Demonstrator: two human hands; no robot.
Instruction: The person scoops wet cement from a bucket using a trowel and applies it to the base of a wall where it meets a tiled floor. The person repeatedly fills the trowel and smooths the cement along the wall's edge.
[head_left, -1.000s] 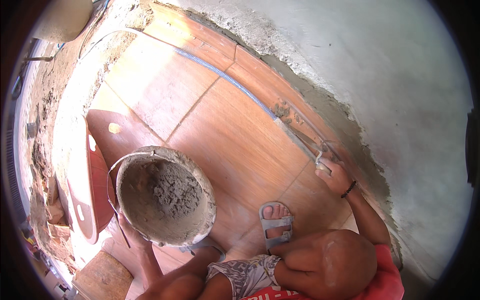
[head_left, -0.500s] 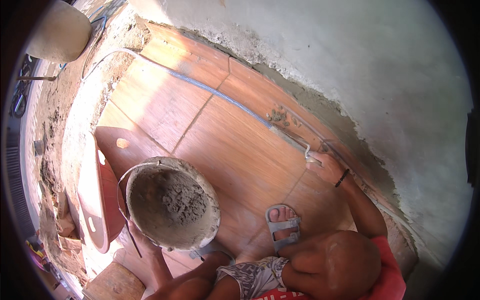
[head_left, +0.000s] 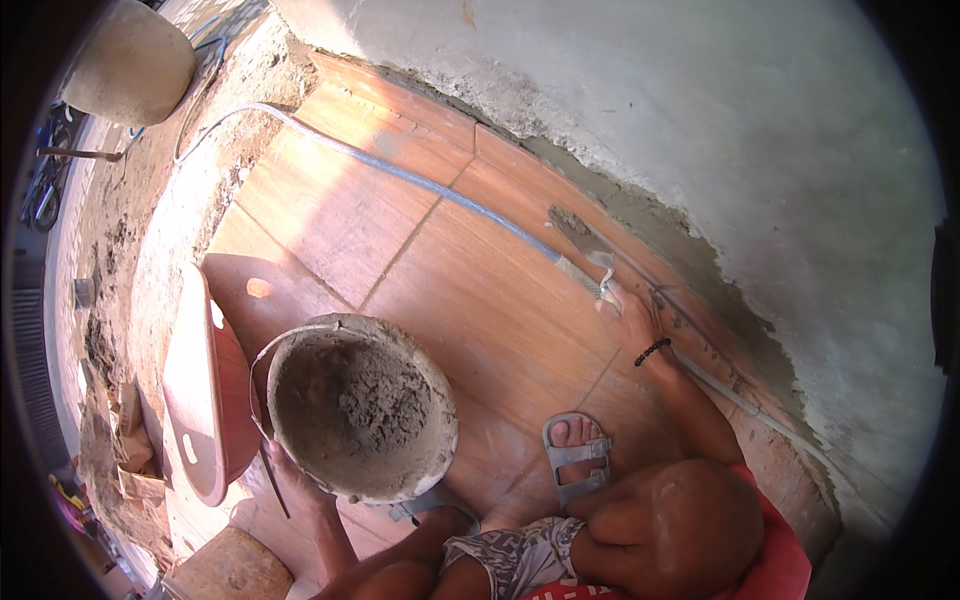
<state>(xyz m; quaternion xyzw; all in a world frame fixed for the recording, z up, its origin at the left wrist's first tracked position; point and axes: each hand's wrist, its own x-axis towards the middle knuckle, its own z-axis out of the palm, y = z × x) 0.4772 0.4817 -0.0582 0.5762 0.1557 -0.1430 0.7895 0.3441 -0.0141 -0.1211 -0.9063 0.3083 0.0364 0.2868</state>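
From the head view: gripping a trowel [head_left: 606, 267] in the closed right hand [head_left: 630, 322], pointing it beyond the fingertips, toward mortar [head_left: 568, 221]. Touching the near left side of a bucket [head_left: 452, 420] with the left hand [head_left: 298, 486]; cannot tell how its hidden fingers close. Underfoot, orange floor tiles [head_left: 500, 320]; to the right, a grey wall [head_left: 760, 150].

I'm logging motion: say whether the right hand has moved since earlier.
Yes, the right hand has moved forward, closer to the floor seam ahead.
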